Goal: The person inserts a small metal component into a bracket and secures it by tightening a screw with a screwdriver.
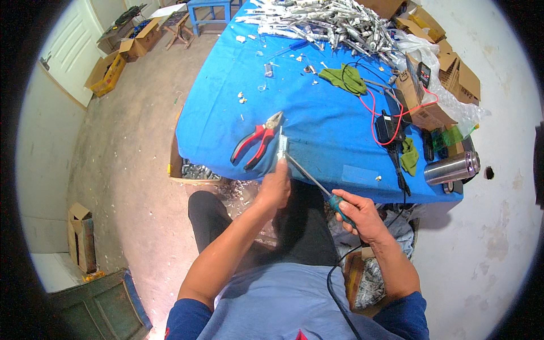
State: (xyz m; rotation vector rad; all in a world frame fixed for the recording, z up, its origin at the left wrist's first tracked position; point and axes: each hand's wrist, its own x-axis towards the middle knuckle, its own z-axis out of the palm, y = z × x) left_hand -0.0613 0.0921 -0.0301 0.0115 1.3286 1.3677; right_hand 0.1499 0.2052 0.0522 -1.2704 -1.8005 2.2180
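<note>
- Two bare hands are at work over the near edge of the blue-covered counter [209,119].
- Left hand [275,187]: its fingers are closed around the lower end of a slim white tubular part [283,148], which points away from the person, just right of the combination pliers [268,127].
- Right hand [362,216]: its fingers are wrapped around the teal handle of a screwdriver [335,202]; the shaft slants up to the tubular part, its tip at or just beside it, too small to tell which.
- Judged by eye, the tubular part should be light and stiff; its surface looks smooth and might slip under sideways force, and a thin shell could crack.
- A firm pinch low on its body, clear of the screwdriver tip, seems the best hold; for the screwdriver, the thick handle.
- Similar-looking slender pieces lie in a heap [334,22] at the far end.
- Dark marks show on the tubular part, too small to read; the open cardboard box [419,99] and the steel flask [450,168] show no legible brand.
</note>
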